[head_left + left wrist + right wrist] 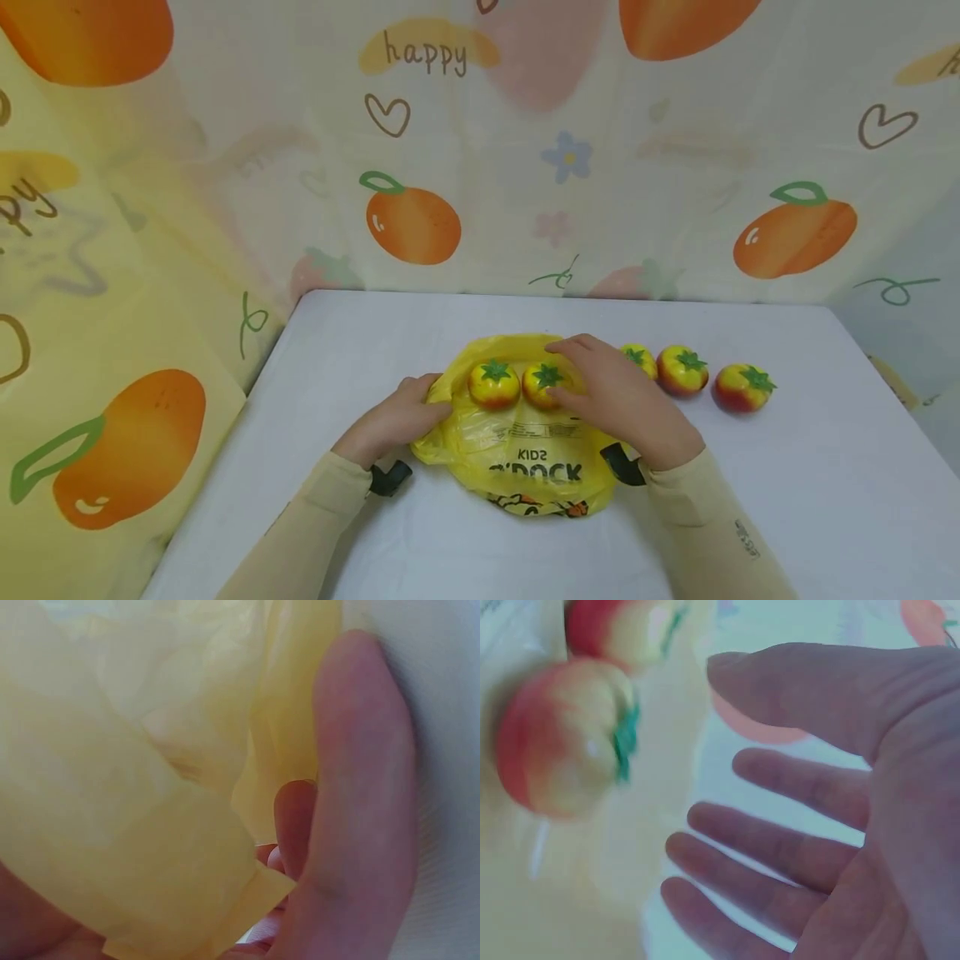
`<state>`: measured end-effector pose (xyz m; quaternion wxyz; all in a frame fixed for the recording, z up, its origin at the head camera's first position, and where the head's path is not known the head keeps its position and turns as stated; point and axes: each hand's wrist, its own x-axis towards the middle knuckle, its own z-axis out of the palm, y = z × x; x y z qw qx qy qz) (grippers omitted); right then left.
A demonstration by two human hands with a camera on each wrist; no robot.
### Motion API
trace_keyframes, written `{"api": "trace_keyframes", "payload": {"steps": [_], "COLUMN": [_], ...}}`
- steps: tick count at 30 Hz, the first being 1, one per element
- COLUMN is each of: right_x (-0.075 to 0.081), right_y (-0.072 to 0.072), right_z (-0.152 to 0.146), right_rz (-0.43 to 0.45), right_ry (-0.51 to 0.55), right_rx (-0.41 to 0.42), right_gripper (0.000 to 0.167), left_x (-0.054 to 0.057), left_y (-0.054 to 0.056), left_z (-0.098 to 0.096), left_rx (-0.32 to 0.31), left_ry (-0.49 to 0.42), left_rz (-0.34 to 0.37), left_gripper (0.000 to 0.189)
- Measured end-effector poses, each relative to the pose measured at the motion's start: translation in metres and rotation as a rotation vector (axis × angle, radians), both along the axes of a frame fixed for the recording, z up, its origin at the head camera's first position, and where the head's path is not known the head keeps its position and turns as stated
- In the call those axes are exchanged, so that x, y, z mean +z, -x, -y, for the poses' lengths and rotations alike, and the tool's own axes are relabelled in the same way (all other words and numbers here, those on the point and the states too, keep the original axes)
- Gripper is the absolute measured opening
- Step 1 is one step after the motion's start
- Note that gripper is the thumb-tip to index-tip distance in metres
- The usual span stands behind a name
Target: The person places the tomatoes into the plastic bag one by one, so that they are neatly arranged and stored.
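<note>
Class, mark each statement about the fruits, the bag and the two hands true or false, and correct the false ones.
1. The plastic bag is yellow. True.
2. Three tomato-like fruits sit on the table, to the bag's right. True.
3. Four more show against the bag. False: only two do, a left fruit and a right fruit.
4. The left hand holds the bag's edge. True.
5. The right hand is clenched round a fruit. False: its fingers are spread, gripping nothing.
</note>
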<state>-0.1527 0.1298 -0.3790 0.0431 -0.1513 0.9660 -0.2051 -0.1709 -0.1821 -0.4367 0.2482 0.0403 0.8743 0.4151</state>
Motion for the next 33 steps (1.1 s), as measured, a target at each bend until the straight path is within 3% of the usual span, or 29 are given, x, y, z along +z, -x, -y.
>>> {"api": "trace_keyframes", "payload": {"steps": [4,8,14,25,33], "right_x": [0.010,0.011,0.001,-0.010,-0.024], "right_y": [-0.001,0.002,0.005,0.016,0.022], "right_z": [-0.025,-0.052,-0.079,-0.086,-0.086], "right_rz": [-0.049,-0.098,-0.049,0.064,0.046], "right_ry": [0.006,0.008,0.006,-0.042,-0.089], "right_rx": [-0.015,-0.030,-0.086,-0.149,-0.154], "right_gripper": [0.057,0.053,0.054,0.063,0.062], "left_x": [-0.001,-0.001,-0.002,-0.003,-0.002], "left_y": [0.001,0.002,0.001,-0.002,0.000], "left_z": [-0.001,-0.002,-0.003,-0.002,-0.003], "left_rx": [-0.002,0.002,0.004,0.017,0.016], "left_ry": [0.016,0.021,0.017,0.019,0.032], "left_rz": [-0.003,0.007,0.010,0.012,0.025], "left_gripper": [0.068,0.069,0.066,0.065,0.071]}}
